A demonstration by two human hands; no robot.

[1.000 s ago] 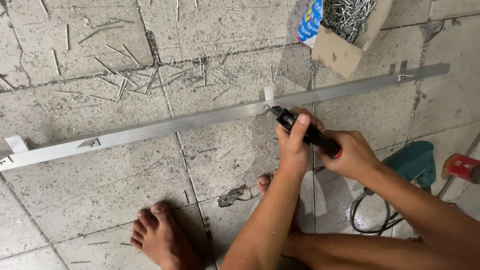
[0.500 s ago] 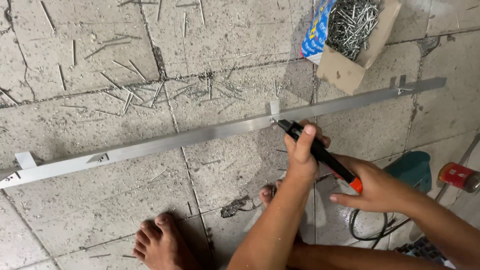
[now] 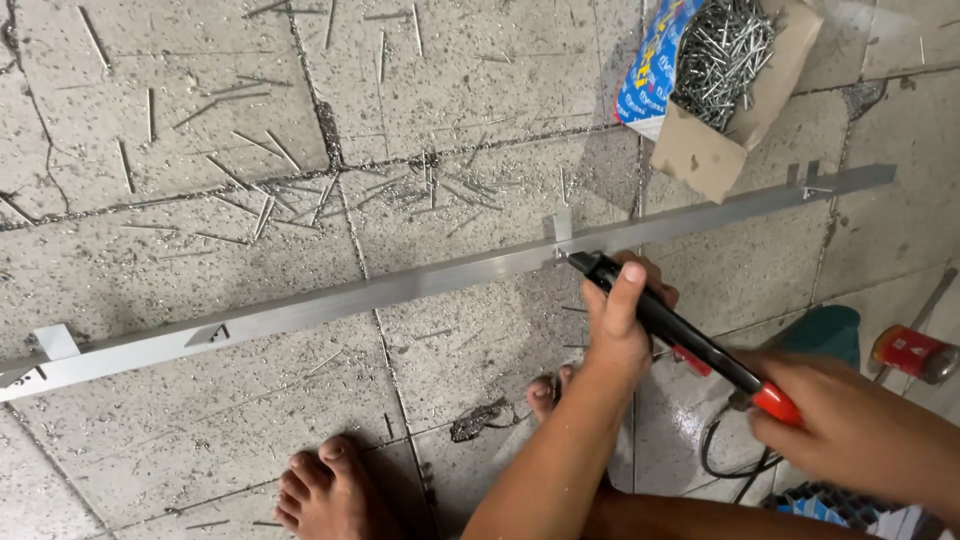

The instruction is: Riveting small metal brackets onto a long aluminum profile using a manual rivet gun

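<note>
Right hand (image 3: pixel 860 430) now farther down the riveter (image 3: pixel 680 330) handles, away from left hand (image 3: pixel 620 320).

Speckled tile floor (image 3: pixel 150 300): long metal strip (image 3: pixel 400 290), scattered rivets (image 3: pixel 270 205), rivet box (image 3: pixel 715 90).

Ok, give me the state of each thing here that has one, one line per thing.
Long aluminium strip: flat on the tiled floor, small tabs upright.
Black hand riveter with red grips: nose against strip, gripped by both hands.
Left hand: wrapped around the tool's head.
Right hand: closed on the handles.
Cardboard box of rivets: open, full.

Nail box (image 3: pixel 715 85) behind rail (image 3: pixel 420 285) — feet (image 3: pixel 325 490) before.
</note>
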